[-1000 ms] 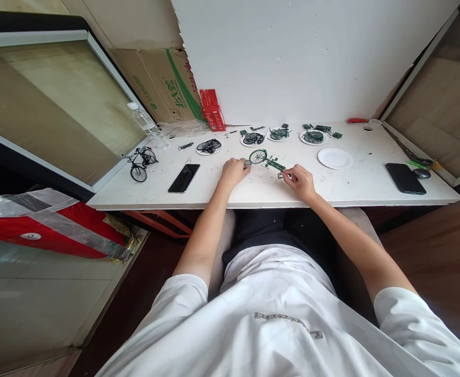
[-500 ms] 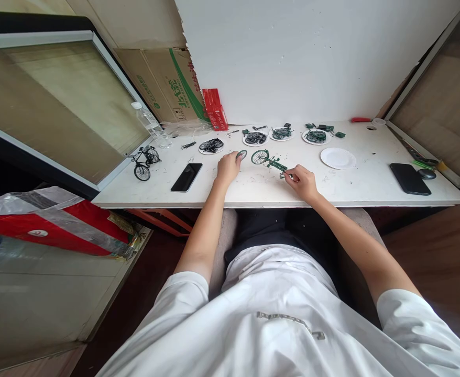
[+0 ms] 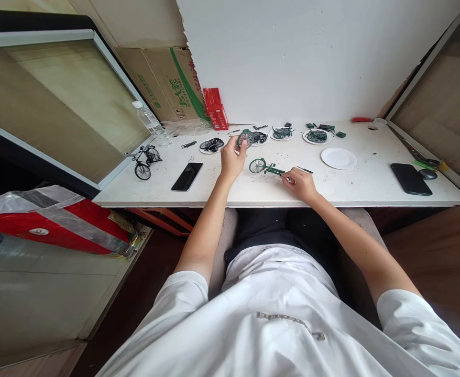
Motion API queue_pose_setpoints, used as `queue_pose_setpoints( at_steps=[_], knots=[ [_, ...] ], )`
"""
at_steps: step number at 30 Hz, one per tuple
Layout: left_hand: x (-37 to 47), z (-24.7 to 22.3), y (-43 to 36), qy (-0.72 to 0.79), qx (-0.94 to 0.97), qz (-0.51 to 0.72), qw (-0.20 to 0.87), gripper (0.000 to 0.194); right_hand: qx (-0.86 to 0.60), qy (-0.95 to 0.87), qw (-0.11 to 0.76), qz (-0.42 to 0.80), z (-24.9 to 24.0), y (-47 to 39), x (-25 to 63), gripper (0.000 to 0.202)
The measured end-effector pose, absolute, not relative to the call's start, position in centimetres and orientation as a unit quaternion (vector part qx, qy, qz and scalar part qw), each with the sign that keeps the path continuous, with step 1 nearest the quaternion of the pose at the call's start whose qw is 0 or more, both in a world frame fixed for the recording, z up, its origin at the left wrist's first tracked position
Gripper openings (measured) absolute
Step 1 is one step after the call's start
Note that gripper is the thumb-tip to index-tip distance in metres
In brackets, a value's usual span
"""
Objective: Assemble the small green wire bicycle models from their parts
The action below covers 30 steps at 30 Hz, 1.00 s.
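Observation:
My left hand (image 3: 233, 156) pinches a small green toy bicycle wheel (image 3: 244, 137), raised in front of a plate of dark parts. Between the thumb and fingers of my right hand (image 3: 299, 181) is the end of a green model bicycle frame (image 3: 272, 169). One wheel (image 3: 257, 165) is on the frame's left end. A thin dark piece (image 3: 305, 169) shows just above my right hand; whether I hold it I cannot tell. My fingers cover the frame's right end.
Paper plates with model bicycle parts line the back, among them a black set (image 3: 211, 145) and a green set (image 3: 317, 136). A bare plate (image 3: 339, 158) sits right. Phones (image 3: 187, 177), (image 3: 411, 179), an assembled black model bicycle (image 3: 146, 161) and a bottle (image 3: 151, 124) stand about.
My left hand has lifted the wheel up and slightly right, turning it more upright. My right hand has shifted a little left with the frame, which has dipped lower.

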<state>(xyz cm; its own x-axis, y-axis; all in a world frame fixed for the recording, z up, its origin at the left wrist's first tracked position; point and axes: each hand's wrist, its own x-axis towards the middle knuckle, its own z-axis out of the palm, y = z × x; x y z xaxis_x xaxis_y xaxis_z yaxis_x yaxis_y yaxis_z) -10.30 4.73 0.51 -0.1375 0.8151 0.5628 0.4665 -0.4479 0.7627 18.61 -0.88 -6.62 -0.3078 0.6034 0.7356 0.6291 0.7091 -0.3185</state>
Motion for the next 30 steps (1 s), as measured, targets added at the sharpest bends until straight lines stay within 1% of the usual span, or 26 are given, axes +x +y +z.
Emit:
queue_pose_setpoints(
  at_steps=[3,7,12,17,19,21,24,27,30],
  knots=[
    [-10.8,-0.5,5.6,0.523,0.653,0.52,0.172,0.033,-0.388,-0.811,0.438,-0.004,-6.5,-0.9,18.6,0.033],
    [-11.2,-2.2,6.8,0.541,0.626,0.499,0.258,0.024,-0.389,-0.811,0.437,-0.002,-6.6,-0.9,18.6,0.033],
    [-10.8,-2.9,7.1,0.549,0.593,0.433,0.399,0.023,-0.388,-0.82,0.421,0.002,-6.8,-0.7,18.6,0.032],
    [-10.7,-2.6,7.1,0.551,0.543,0.43,0.466,0.022,-0.381,-0.827,0.413,0.005,-6.8,-0.6,18.8,0.032],
    [-10.9,-2.6,7.1,0.553,0.537,0.425,0.474,0.019,-0.384,-0.829,0.407,0.008,-6.8,-0.6,18.8,0.033],
    [-11.1,-2.7,7.3,0.554,0.543,0.432,0.46,0.017,-0.382,-0.833,0.4,0.014,-6.7,-0.7,18.8,0.035],
    [-11.0,-2.8,7.5,0.553,0.572,0.463,0.391,0.017,-0.381,-0.837,0.393,0.018,-6.6,-0.7,18.7,0.037],
    [-10.6,-2.8,7.5,0.522,0.599,0.498,0.348,0.024,-0.384,-0.837,0.388,0.015,-6.5,-0.8,18.7,0.037],
    [-10.2,-2.6,7.3,0.478,0.615,0.51,0.365,0.036,-0.38,-0.839,0.389,0.007,-6.5,-0.9,18.7,0.034]
  ],
)
